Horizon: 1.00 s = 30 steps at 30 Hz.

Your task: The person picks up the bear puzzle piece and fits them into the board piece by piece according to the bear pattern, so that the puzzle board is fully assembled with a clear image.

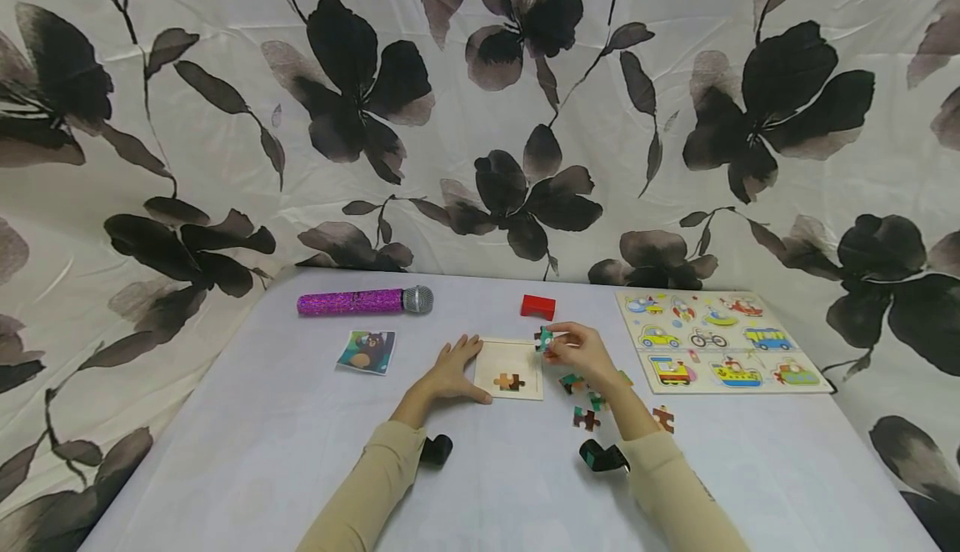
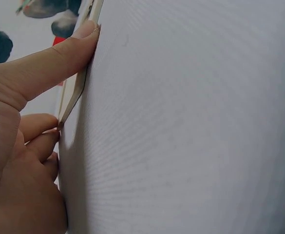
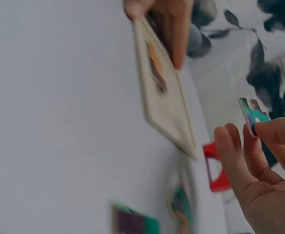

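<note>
A shallow wooden puzzle tray (image 1: pixel 512 354) lies on the white table, two joined brown and orange pieces (image 1: pixel 509 382) near its front edge. My left hand (image 1: pixel 452 371) holds the tray at its left side, thumb by the near corner and fingers by the far one; in the left wrist view the thumb (image 2: pixel 59 61) lies along the tray's edge. Above the tray's right side, my right hand (image 1: pixel 581 353) pinches a teal jigsaw piece (image 3: pixel 256 116) between thumb and finger. Several loose pieces (image 1: pixel 587 419) lie under and beside the right forearm, some partly hidden by it.
Beyond the tray stands a red block (image 1: pixel 537 308). A purple glittery microphone (image 1: pixel 365 301) and a bear picture card (image 1: pixel 367 352) lie at the left. On the right is a vehicle puzzle board (image 1: pixel 723 342). One brown piece (image 1: pixel 663 419) lies right of the forearm.
</note>
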Each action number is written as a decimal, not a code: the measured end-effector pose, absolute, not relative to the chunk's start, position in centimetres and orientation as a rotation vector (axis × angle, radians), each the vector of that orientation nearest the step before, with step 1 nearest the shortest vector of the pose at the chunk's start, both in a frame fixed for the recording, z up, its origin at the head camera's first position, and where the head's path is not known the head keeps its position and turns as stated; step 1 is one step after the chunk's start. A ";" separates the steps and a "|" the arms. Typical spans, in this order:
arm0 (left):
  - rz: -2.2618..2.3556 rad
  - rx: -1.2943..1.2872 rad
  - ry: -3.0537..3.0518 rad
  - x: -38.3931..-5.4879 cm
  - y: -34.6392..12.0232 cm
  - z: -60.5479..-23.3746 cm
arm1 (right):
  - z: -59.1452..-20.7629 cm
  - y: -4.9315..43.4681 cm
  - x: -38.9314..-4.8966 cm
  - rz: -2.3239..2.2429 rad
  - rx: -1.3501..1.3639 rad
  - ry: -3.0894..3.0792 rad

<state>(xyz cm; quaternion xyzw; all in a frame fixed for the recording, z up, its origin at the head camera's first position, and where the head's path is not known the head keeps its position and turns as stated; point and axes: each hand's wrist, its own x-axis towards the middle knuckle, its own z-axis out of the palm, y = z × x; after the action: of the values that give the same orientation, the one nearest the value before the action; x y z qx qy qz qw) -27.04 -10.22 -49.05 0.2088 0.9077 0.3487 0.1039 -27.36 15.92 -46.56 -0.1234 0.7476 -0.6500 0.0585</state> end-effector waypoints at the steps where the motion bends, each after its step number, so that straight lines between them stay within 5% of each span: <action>1: 1.032 0.614 2.677 -27.0 -10.2 -49.0 | -46.7 15.5 -27.2 -1.950 -0.388 2.246; 30: 0.997 0.597 2.674 -27.3 -10.3 -49.3 | -47.4 11.9 -26.6 -1.801 -0.296 2.259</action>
<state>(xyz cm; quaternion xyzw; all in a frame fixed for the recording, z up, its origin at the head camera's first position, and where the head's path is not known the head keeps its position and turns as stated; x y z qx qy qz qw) -27.28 -10.33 -49.26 0.2033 0.9113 0.3398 0.1128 -26.55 11.94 -47.39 -0.1013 0.7724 -0.6158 0.1181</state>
